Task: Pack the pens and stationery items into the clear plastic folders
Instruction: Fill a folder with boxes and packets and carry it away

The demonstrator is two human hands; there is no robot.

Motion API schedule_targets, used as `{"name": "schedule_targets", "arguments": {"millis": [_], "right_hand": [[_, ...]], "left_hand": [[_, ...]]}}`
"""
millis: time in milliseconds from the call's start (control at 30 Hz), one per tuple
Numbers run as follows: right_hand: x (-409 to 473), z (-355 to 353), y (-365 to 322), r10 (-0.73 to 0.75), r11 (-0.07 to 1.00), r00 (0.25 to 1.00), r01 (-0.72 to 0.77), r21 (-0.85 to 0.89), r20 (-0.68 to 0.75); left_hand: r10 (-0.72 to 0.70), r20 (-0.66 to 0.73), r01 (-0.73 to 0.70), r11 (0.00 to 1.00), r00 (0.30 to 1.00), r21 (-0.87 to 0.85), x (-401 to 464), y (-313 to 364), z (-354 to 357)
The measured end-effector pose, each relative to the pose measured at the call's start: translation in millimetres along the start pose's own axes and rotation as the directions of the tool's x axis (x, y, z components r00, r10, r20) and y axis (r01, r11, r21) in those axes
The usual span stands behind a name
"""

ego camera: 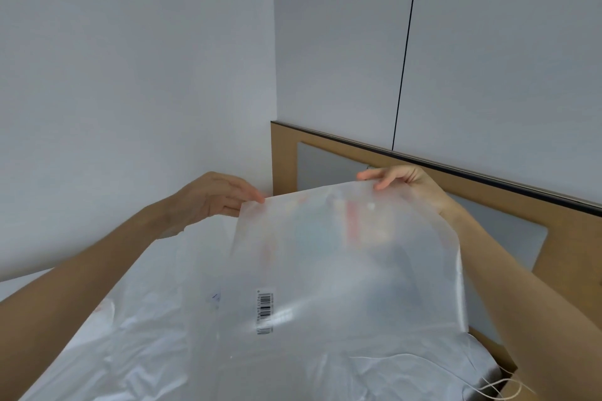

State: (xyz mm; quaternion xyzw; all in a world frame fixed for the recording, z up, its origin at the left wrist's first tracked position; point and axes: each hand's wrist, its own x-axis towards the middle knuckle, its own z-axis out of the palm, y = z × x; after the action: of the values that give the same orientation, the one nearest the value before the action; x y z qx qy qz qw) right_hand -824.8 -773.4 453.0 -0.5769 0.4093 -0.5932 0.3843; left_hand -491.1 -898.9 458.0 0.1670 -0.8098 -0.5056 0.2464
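Observation:
I hold a clear, frosted plastic folder (342, 270) up in front of me, its far edge raised. My left hand (221, 195) pinches the folder's top left corner. My right hand (397, 177) pinches its top right corner with curled fingers. A barcode sticker (264, 312) sits on the folder's lower left part. Blurred red, orange and blue shapes (355, 225) show through the plastic; I cannot tell whether they lie inside the folder or behind it. No pens are plainly visible.
White bedding (114, 335) lies below the folder. A wooden headboard (488, 185) with grey panels runs along the right. White walls meet in the corner behind. Loose pale threads (501, 384) lie at the lower right.

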Motion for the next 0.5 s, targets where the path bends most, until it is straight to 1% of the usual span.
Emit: {"name": "schedule_targets", "arguments": {"millis": [67,133,267,333,433,500], "right_hand": [[2.8,1.2,2.2,-0.014,1.000,1.000,0.014,-0.018,0.028],[6.7,2.9,5.4,-0.018,0.999,0.999,0.020,-0.033,0.037],[10.8,14.0,7.5,-0.044,0.999,0.996,0.045,-0.007,0.071],[11.7,17.3,8.5,-0.051,0.998,0.997,0.053,-0.021,0.053],[11.9,18.4,11.5,-0.035,0.999,0.999,0.036,-0.020,0.039],[12.0,16.5,14.5,-0.012,1.000,1.000,0.012,-0.010,0.027]], "left_hand": [[-0.010,-0.015,0.012,0.988,1.000,0.153,7.3,9.2,5.1],[-0.036,0.011,0.032,0.963,0.999,0.269,17.7,19.0,12.1],[-0.178,0.101,0.120,0.900,0.979,0.420,39.4,32.9,30.0],[-0.223,0.132,0.148,0.892,0.966,0.427,45.9,34.7,39.2],[-0.224,0.170,0.149,0.918,0.960,0.367,49.7,27.2,45.2],[-0.224,0.182,0.147,0.921,0.957,0.360,49.1,21.7,48.2]]}}
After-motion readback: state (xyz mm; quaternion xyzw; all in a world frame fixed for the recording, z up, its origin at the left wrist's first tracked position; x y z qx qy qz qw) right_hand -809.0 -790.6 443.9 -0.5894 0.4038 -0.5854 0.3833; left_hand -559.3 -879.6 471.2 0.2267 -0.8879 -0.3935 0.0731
